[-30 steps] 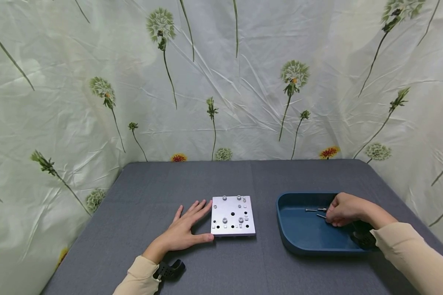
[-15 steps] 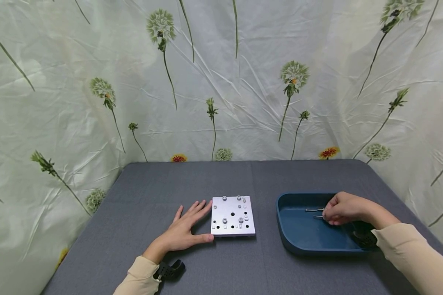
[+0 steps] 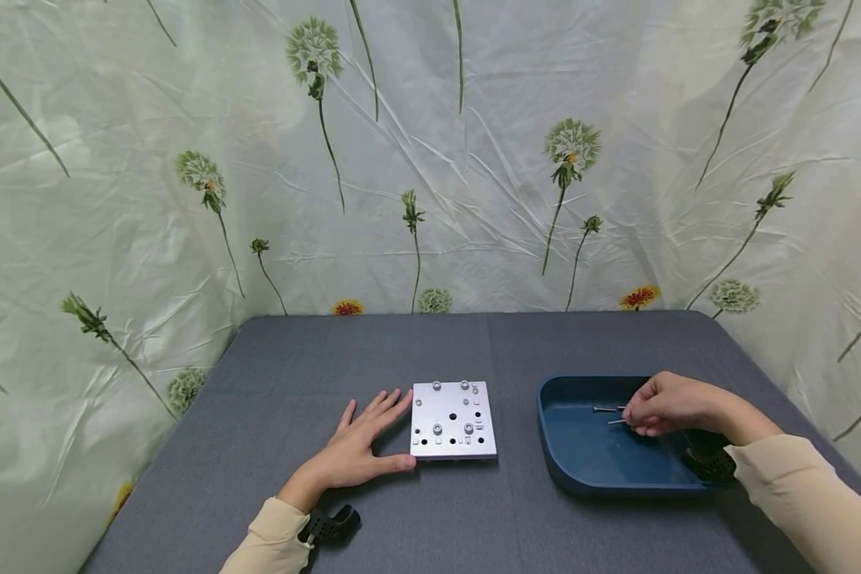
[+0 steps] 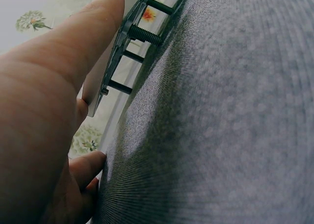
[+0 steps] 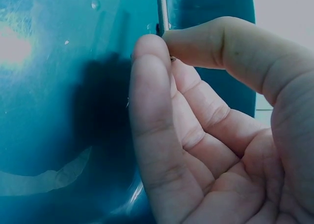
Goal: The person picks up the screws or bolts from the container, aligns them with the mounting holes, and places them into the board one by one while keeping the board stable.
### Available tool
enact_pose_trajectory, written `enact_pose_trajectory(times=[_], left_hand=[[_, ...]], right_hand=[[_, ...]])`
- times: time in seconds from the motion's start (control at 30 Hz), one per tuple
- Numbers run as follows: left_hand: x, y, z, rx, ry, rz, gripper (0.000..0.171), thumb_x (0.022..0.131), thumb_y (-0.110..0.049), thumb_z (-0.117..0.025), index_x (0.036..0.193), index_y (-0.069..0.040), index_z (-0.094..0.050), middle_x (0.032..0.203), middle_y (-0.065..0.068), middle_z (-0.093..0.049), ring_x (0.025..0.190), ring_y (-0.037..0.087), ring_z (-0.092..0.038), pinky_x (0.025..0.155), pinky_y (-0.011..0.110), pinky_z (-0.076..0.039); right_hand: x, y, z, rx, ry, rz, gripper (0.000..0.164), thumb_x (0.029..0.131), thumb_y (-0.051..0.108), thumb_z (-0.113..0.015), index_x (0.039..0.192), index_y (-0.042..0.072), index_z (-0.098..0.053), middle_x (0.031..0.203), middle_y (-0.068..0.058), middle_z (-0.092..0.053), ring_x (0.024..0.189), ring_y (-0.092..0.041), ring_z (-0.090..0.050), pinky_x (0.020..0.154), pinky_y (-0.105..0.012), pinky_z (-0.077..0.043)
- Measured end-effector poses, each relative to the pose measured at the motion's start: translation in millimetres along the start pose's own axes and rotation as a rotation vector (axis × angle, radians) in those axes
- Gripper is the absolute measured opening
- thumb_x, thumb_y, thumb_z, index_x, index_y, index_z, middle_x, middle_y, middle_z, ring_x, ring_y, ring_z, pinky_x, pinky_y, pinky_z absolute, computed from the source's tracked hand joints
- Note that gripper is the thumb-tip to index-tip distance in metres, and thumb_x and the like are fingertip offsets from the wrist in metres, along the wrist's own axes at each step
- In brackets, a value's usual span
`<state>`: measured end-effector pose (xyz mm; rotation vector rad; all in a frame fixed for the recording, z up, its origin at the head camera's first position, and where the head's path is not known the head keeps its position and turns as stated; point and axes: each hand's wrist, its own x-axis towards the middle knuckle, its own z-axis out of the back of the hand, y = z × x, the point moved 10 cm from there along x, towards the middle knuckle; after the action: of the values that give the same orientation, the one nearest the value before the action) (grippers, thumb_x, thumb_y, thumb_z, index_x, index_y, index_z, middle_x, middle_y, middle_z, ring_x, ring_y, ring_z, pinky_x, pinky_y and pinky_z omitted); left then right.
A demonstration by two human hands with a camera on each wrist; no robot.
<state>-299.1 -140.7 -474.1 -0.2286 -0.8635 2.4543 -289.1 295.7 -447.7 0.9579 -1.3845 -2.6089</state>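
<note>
A silver metal plate (image 3: 438,406) with holes and several screw heads lies mid-table. My left hand (image 3: 362,446) is spread flat beside it, thumb and a fingertip touching its left edge. From the left wrist view, threaded screw shanks (image 4: 146,35) stick out under the plate, which stands off the cloth. Over the blue tray (image 3: 581,462) on the right, my right hand (image 3: 670,406) pinches a thin screw (image 3: 616,421) between thumb and index finger. Its threaded end (image 5: 163,15) shows in the right wrist view; the head is hidden by the fingers. Another screw (image 3: 604,410) is just beyond it.
Dark grey cloth covers the table (image 3: 359,351). A flower-printed curtain (image 3: 502,199) hangs behind and at both sides. The tray has a raised wall all round. Black straps (image 3: 333,524) sit at the wrists.
My right hand has shifted slightly left and up inside the tray, carrying the pinched screw with it. The left hand and the plate have stayed put.
</note>
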Motion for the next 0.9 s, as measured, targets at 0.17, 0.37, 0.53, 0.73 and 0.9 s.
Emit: enact_pose_trajectory(times=[0.17, 0.37, 0.53, 0.73, 0.9], left_hand=[[-0.1, -0.4, -0.8, -0.001, 0.006, 0.000, 0.099, 0.091, -0.060, -0.081, 0.171, -0.035, -0.027, 0.179, 0.008, -0.027, 0.169, 0.037, -0.015, 0.129, 0.073, 0.008], [-0.2, -0.3, -0.6, -0.006, 0.002, -0.001, 0.099, 0.091, -0.059, -0.081, 0.171, -0.036, -0.028, 0.179, 0.008, -0.027, 0.169, 0.037, -0.015, 0.129, 0.072, 0.008], [0.0, -0.3, -0.1, -0.001, 0.001, -0.001, 0.099, 0.091, -0.059, -0.081, 0.171, -0.036, -0.027, 0.179, 0.008, -0.028, 0.169, 0.037, -0.015, 0.129, 0.072, 0.007], [0.3, -2.1, 0.6, 0.005, 0.001, 0.000, 0.100, 0.091, -0.059, -0.080, 0.172, -0.034, -0.026, 0.179, 0.008, -0.027, 0.169, 0.037, -0.015, 0.129, 0.072, 0.008], [-0.7, -2.6, 1.4, 0.002, 0.001, 0.003, 0.100, 0.091, -0.058, -0.081, 0.172, -0.033, -0.027, 0.179, 0.008, -0.027, 0.169, 0.037, -0.015, 0.129, 0.073, 0.008]], right_hand=[[-0.1, 0.4, -0.4, 0.002, -0.001, 0.006, 0.024, 0.102, 0.007, -0.060, 0.109, -0.010, -0.076, 0.081, 0.001, -0.072, 0.073, -0.005, -0.066, 0.067, -0.019, -0.059], [0.1, 4.7, -0.8, -0.003, 0.004, 0.031, 0.025, 0.103, 0.007, -0.059, 0.110, -0.011, -0.075, 0.083, 0.001, -0.072, 0.075, -0.005, -0.066, 0.069, -0.019, -0.060], [1.5, 10.0, -0.7, -0.008, 0.001, 0.037, 0.027, 0.104, 0.007, -0.058, 0.111, -0.013, -0.074, 0.083, 0.001, -0.072, 0.075, -0.005, -0.066, 0.069, -0.019, -0.060], [4.0, 16.2, -1.5, -0.018, 0.011, 0.055, 0.029, 0.104, 0.007, -0.057, 0.114, -0.014, -0.073, 0.086, 0.000, -0.073, 0.076, -0.006, -0.067, 0.071, -0.022, -0.061], [8.2, 21.4, -5.2, -0.020, 0.028, 0.067, 0.028, 0.104, 0.007, -0.057, 0.114, -0.014, -0.073, 0.086, 0.001, -0.073, 0.077, -0.005, -0.066, 0.071, -0.021, -0.061]])
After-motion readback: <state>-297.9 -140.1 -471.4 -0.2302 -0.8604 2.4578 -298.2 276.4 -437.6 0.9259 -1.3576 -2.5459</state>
